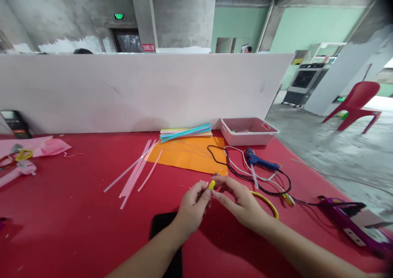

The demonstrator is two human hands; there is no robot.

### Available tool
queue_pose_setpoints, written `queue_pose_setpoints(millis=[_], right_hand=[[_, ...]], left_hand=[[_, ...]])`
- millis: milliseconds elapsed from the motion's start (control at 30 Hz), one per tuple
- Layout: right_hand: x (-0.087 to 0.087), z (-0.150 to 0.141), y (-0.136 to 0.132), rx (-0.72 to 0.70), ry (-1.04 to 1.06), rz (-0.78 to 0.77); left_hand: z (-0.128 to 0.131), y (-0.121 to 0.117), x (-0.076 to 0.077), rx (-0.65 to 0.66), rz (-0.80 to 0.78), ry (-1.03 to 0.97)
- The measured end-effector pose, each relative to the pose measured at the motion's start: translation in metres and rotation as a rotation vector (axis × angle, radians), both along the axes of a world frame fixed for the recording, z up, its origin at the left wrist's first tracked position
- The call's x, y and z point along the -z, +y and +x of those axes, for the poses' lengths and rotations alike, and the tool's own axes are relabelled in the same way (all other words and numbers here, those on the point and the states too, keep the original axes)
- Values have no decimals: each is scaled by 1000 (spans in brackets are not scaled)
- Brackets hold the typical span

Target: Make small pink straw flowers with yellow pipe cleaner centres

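Note:
A small yellow piece, too small to name more exactly, is pinched between the thumb and fingertips of my left hand. My right hand is beside it, with thumb and index finger apart and curved around the piece; whether they touch it is hard to see. Behind my right hand curves a yellow tube-like loop, partly hidden by the wrist. Under my left forearm lies a black flat device, partly covered.
Pink strips lie left of an orange sheet bearing bundled coloured strips. A pink basket stands at the back right. Nearby are a blue glue gun with tangled cords and a purple power strip. Scissors lie far left.

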State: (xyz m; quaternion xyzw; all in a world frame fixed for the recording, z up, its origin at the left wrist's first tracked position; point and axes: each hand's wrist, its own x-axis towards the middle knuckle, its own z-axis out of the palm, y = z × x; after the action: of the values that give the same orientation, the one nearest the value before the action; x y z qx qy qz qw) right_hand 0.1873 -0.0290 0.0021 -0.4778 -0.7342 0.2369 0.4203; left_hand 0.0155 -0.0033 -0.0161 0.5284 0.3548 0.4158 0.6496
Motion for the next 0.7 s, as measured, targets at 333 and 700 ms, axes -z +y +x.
queue_pose_setpoints(millis=[333,700], right_hand=[[7,17,0,-144,94,19],[8,21,-10,-245,204,-66]], left_hand=[[-1,-11,-18,236,205,300],[3,-12,-15,396,-353,-20]])
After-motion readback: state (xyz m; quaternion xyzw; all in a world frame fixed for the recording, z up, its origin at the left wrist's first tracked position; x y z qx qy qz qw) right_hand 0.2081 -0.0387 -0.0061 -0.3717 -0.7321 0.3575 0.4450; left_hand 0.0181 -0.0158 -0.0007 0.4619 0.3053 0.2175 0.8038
